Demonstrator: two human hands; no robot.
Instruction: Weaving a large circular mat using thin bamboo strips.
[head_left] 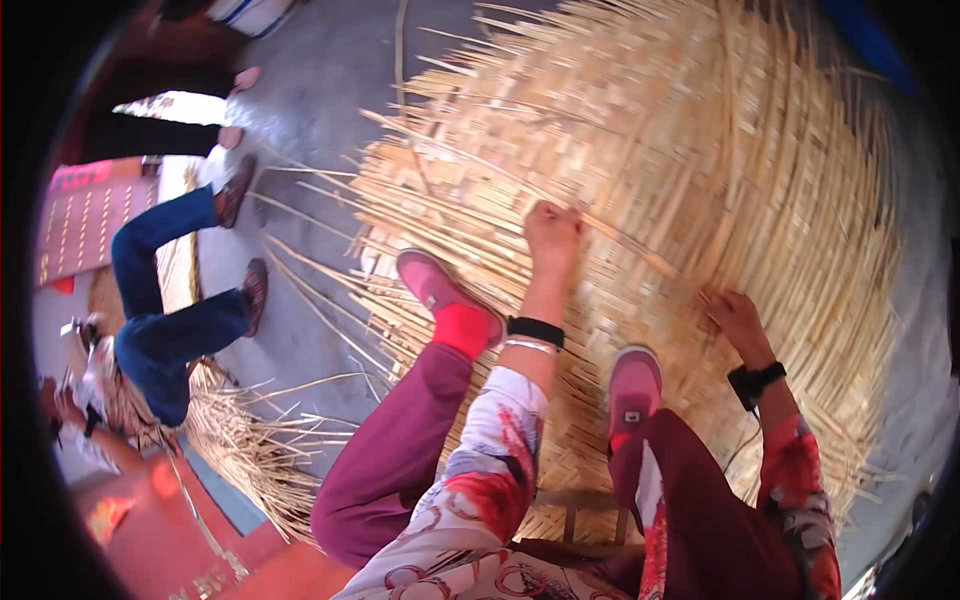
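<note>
A large mat of woven pale reed strips (640, 140) spreads over the floor beneath my feet, its loose ends sticking out along the left and far edges. My left hand (555, 235) is closed in a pinch on a long reed strip (625, 240), which slants across the weave from upper left to lower right. Lower and to the right, my right hand (738, 325) is at the mat with its fingers bent down and pressed together. Blur hides whatever is in those fingertips. Both wrists wear dark bands.
My pink shoes (638, 385) rest on the mat. At the left, a bundle of loose reed strips (250, 440) lies beside a seated person in blue trousers (160, 260). Another person's dark-trousered legs (150, 135) show at the upper left. Grey floor (310, 80) surrounds the mat.
</note>
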